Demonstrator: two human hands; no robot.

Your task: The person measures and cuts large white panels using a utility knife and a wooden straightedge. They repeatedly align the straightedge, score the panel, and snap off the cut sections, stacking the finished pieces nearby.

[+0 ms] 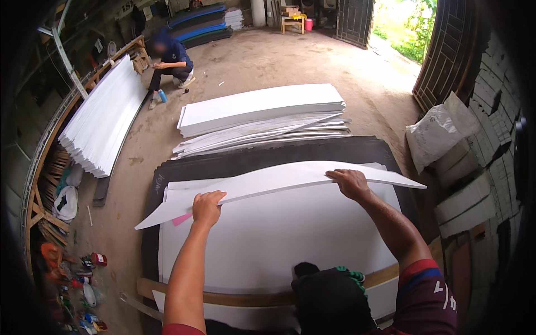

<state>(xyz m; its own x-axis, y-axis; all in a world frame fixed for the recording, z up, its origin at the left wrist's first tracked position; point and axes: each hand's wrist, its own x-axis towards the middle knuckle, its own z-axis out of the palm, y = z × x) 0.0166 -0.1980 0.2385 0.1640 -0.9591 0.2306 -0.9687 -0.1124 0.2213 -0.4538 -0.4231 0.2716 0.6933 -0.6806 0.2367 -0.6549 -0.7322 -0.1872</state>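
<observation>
In the head view, two bare hands reach in from the near edge and hold a long white strip [279, 180] that crosses the scene from left to right. The left hand [207, 207] is closed on the strip's near edge, left of its middle; the right hand [349, 183] grips the same edge further right. The strip bows, its middle raised and its two ends tapering and hanging lower. It is above a broad white sheet [279, 245], which lies on a stack of larger black sheets [365, 148] showing along the far and side edges. A small pink piece [181, 219] peeks out just beside the left hand, and a wooden batten [240, 299] runs across the near side of the broad sheet. Just beyond the black sheets is a pile of white strips [259, 107], the upper ones neatly stacked, the lower ones looser. On the far left, a tall bundle of white sheets [106, 117] leans at a slant. Near it a person in dark clothes [176, 56] squats with a blue bottle [162, 96] close by the feet. At the right, a bulging white sack [435, 134] rests against grey blocks; further back, a doorway opens onto bright greenery [410, 28].
</observation>
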